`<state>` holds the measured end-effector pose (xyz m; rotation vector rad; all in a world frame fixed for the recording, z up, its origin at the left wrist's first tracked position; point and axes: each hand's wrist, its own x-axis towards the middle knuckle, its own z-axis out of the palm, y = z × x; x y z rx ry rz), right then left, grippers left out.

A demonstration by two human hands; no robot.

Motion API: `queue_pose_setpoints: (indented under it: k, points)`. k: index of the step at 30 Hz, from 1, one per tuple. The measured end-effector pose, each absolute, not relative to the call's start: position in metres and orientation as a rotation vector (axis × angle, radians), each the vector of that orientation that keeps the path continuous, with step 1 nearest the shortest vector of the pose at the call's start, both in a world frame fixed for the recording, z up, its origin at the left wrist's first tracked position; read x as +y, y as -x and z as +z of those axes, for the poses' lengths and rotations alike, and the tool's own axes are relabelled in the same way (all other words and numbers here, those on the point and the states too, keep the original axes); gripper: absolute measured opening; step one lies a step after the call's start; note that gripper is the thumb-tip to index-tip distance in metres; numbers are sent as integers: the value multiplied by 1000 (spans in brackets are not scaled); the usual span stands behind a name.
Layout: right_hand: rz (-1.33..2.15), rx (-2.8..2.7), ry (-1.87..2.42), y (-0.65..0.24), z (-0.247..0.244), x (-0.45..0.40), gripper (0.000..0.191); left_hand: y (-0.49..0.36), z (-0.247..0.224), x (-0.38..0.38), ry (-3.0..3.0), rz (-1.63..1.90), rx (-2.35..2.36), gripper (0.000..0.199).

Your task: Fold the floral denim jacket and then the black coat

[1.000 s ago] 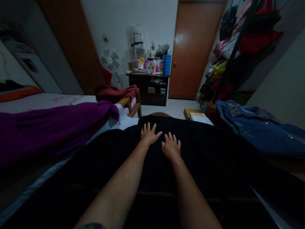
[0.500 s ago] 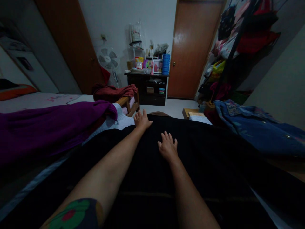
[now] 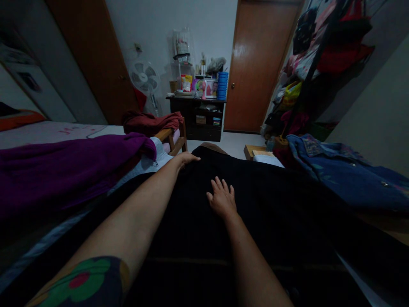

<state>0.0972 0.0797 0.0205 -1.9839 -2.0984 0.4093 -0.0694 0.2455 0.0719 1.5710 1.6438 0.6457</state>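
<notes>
A black long-sleeved garment (image 3: 255, 204) lies spread out in front of me, its sides reaching far left and right. My left hand (image 3: 185, 159) is at its far edge, left of the neck; the thumb stretches over the cloth and the other fingers are curled down, mostly hidden, gripping the edge. Closer to me, my right hand (image 3: 223, 197) rests flat on the middle of the garment with fingers spread. A brownish patch (image 3: 214, 147) shows just beyond the far edge. The cloth is so dark that its folds hardly show.
To the left lies a purple cloth (image 3: 79, 166) by a bed, with a reddish cloth (image 3: 150, 121) over its wooden end. A blue denim garment (image 3: 348, 170) lies at right. Beyond stand a fan (image 3: 145, 79), a dark cabinet (image 3: 194, 117) and a door (image 3: 258, 64). Bags (image 3: 345, 55) hang upper right.
My left hand has turned and moved slightly left and down, its fingers going from spread to curled at the garment's edge. The far edge there has shifted. My right hand slid slightly left.
</notes>
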Motion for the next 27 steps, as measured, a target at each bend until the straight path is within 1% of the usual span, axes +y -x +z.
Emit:
queue_pose_setpoints:
  k: [4, 7, 10, 13, 14, 15, 18, 22, 25, 27]
  points:
    - [421, -2091, 1985, -97, 21, 79, 60, 78, 70, 247, -1675, 657, 1655, 28]
    - [412, -2092, 1980, -96, 20, 79, 60, 77, 66, 247, -1791, 671, 1780, 30]
    - [405, -2088, 1973, -96, 18, 79, 60, 60, 66, 242, -1946, 734, 1884, 33]
    - [417, -2075, 1969, -96, 16, 80, 60, 30, 65, 232, -2226, 748, 1795, 36]
    - [424, -2074, 1966, -97, 16, 81, 60, 20, 63, 228, -2442, 651, 1696, 39]
    - [431, -2073, 1959, -97, 16, 81, 60, 10, 60, 224, -2530, 584, 1606, 40]
    - [440, -2011, 1939, -99, 16, 82, 53, -9, 40, 215, -2615, 397, 1445, 40]
    - [402, -1875, 1961, -100, 13, 83, 51, -6, 13, 214, -2611, 240, 1450, 55]
    - [346, -1853, 1970, -98, 8, 83, 51, 4, 5, 222, -2624, 138, 1517, 65]
    - [317, -1844, 1969, -97, 6, 83, 50, 8, 5, 228, -2619, 122, 1586, 67]
